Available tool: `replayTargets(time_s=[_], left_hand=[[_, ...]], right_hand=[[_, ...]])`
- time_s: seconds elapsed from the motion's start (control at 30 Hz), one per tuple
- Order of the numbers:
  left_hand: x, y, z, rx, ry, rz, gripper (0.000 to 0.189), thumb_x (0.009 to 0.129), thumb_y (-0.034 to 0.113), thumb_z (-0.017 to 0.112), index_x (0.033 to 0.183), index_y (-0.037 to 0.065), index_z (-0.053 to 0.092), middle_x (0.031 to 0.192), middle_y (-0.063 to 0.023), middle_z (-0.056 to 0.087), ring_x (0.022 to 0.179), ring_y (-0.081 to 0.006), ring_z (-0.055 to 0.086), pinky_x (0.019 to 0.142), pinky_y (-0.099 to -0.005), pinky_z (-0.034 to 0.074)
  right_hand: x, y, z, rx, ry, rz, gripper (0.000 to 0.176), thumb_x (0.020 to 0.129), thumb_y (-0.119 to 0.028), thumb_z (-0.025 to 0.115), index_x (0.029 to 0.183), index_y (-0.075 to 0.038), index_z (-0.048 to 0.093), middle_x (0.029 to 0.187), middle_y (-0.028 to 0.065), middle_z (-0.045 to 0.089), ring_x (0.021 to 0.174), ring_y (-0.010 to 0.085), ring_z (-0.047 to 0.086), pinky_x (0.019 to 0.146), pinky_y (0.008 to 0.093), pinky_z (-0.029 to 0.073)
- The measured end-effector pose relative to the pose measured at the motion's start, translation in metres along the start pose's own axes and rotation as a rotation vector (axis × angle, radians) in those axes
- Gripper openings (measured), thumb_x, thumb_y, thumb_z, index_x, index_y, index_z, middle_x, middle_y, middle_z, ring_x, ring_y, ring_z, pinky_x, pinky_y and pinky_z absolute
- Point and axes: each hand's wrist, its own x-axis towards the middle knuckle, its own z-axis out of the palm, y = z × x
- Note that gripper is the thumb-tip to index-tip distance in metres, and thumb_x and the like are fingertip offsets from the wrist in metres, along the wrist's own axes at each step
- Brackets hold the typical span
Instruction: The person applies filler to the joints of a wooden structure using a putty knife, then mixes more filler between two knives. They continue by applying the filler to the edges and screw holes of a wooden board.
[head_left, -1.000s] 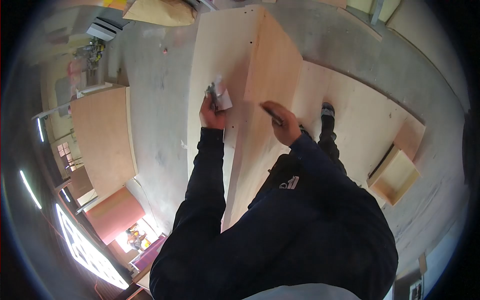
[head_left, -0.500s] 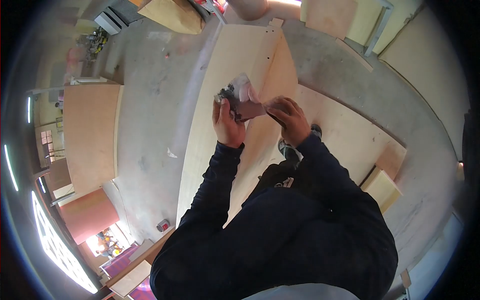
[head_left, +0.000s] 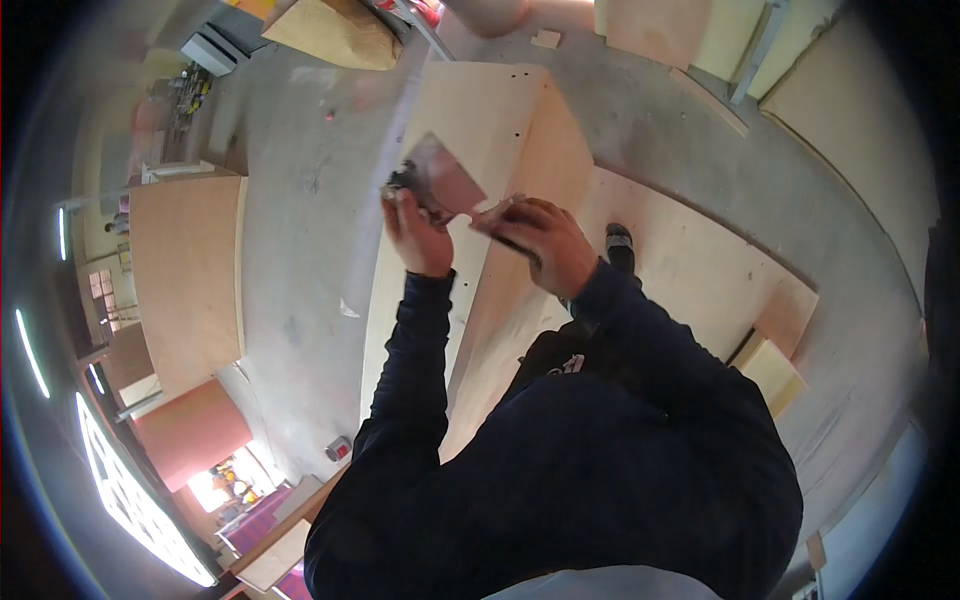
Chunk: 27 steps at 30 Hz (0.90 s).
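Observation:
My left hand (head_left: 422, 242) grips a flat rectangular plate (head_left: 447, 182) by its lower left edge, with pinkish-grey paste and dark crusted lumps on it. In my right hand (head_left: 553, 242), the fingers are closed round a thin flat scraper (head_left: 510, 238), its front edge close to the plate's lower right corner. Pale paste shows along the scraper near my fingertips. Both hands are above a long pale wooden cabinet (head_left: 460, 95), whose upper face has several small dark holes.
A wide wooden board (head_left: 690, 235) lies right of the cabinet by my foot (head_left: 620, 245). On the left stands a brown wooden panel (head_left: 190, 280). A small can (head_left: 338, 449) sits on the grey floor (head_left: 300, 220). A brown paper sack (head_left: 335, 35) lies at the far end.
Both hands have moved left with the plate and scraper. The plate has turned so its broad face shows more. The view has shifted slightly, and one foot now shows more clearly.

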Motion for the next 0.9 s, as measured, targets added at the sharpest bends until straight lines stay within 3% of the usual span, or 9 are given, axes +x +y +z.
replayTargets(time_s=[0.07, 0.13, 0.2, 0.33, 0.4, 0.57, 0.63, 0.73, 0.9], left_hand=[[0.015, 0.009, 0.003, -0.208, -0.034, -0.138, 0.023, 0.097, 0.022, 0.052, 0.118, 0.014, 0.054, 0.113, -0.0055, 0.061, 0.105, -0.0223, 0.06, 0.083, -0.0404, 0.054], [0.035, -0.011, -0.017, -0.282, -0.029, -0.252, 0.024, 0.097, 0.022, 0.052, 0.119, 0.014, 0.054, 0.114, -0.005, 0.062, 0.105, -0.022, 0.061, 0.085, -0.0409, 0.053], [0.051, -0.041, -0.033, -0.431, 0.014, -0.439, 0.027, 0.097, 0.022, 0.051, 0.122, 0.013, 0.055, 0.118, -0.0047, 0.062, 0.106, -0.0222, 0.061, 0.09, -0.0422, 0.052], [0.054, -0.071, -0.045, -0.493, -0.037, -0.546, 0.03, 0.097, 0.022, 0.05, 0.124, 0.01, 0.054, 0.122, -0.0054, 0.061, 0.112, -0.0228, 0.059, 0.094, -0.0415, 0.051], [0.05, -0.076, -0.048, -0.47, -0.03, -0.576, 0.031, 0.097, 0.022, 0.05, 0.125, 0.01, 0.054, 0.121, -0.0056, 0.061, 0.112, -0.0227, 0.059, 0.094, -0.0411, 0.051], [0.042, -0.084, -0.053, -0.4, -0.004, -0.595, 0.031, 0.097, 0.022, 0.05, 0.125, 0.009, 0.054, 0.121, -0.0062, 0.061, 0.11, -0.0228, 0.06, 0.096, -0.0398, 0.049], [0.04, -0.081, -0.051, -0.386, 0.007, -0.606, 0.03, 0.097, 0.021, 0.049, 0.124, 0.008, 0.054, 0.121, -0.0067, 0.061, 0.111, -0.0228, 0.059, 0.097, -0.0398, 0.048], [0.035, -0.08, -0.049, -0.117, -0.055, -0.466, 0.03, 0.097, 0.021, 0.049, 0.124, 0.007, 0.054, 0.12, -0.0073, 0.061, 0.111, -0.023, 0.059, 0.098, -0.04, 0.047], [0.038, -0.084, -0.054, -0.279, -0.029, -0.535, 0.031, 0.097, 0.022, 0.051, 0.124, 0.007, 0.054, 0.12, -0.0081, 0.061, 0.111, -0.0233, 0.058, 0.097, -0.0402, 0.047]], right_hand=[[-0.008, 0.05, 0.017, 0.158, 0.114, 0.087, 0.054, 0.07, 0.013, 0.054, 0.119, -0.008, 0.06, 0.12, 0.0111, 0.059, 0.118, 0.0308, 0.054, 0.097, 0.039, 0.044], [0.003, 0.082, 0.021, 0.313, 0.223, 0.166, 0.055, 0.071, 0.015, 0.049, 0.12, -0.006, 0.059, 0.12, 0.0118, 0.059, 0.117, 0.0282, 0.056, 0.097, 0.0353, 0.044], [0.021, 0.11, 0.019, 0.332, 0.287, 0.388, 0.054, 0.073, 0.017, 0.042, 0.121, -0.002, 0.057, 0.12, 0.0126, 0.06, 0.115, 0.0227, 0.059, 0.095, 0.0279, 0.044], [0.046, 0.168, 0.039, 0.618, 0.423, 0.415, 0.055, 0.073, 0.016, 0.041, 0.122, -0.003, 0.056, 0.12, 0.0111, 0.061, 0.117, 0.0189, 0.057, 0.096, 0.0267, 0.042], [0.055, 0.184, 0.039, 0.599, 0.42, 0.385, 0.055, 0.072, 0.016, 0.041, 0.121, -0.003, 0.057, 0.121, 0.0114, 0.061, 0.118, 0.0202, 0.057, 0.097, 0.0276, 0.042], [0.066, 0.173, 0.056, 0.483, 0.438, 0.375, 0.057, 0.067, 0.015, 0.041, 0.118, -0.005, 0.059, 0.121, 0.0133, 0.061, 0.119, 0.0251, 0.056, 0.098, 0.0311, 0.043], [0.065, 0.153, 0.07, 0.431, 0.629, 0.368, 0.058, 0.064, 0.014, 0.042, 0.116, -0.006, 0.06, 0.121, 0.0149, 0.06, 0.118, 0.0292, 0.056, 0.098, 0.0332, 0.044], [0.051, 0.137, 0.088, 0.389, 0.621, 0.29, 0.058, 0.063, 0.015, 0.044, 0.115, -0.006, 0.06, 0.12, 0.0154, 0.059, 0.116, 0.0322, 0.057, 0.099, 0.0343, 0.044], [0.011, 0.089, 0.098, 0.454, 0.48, 0.4, 0.06, 0.062, 0.019, 0.043, 0.114, -0.005, 0.06, 0.121, 0.0145, 0.058, 0.114, 0.0337, 0.057, 0.098, 0.033, 0.045]])
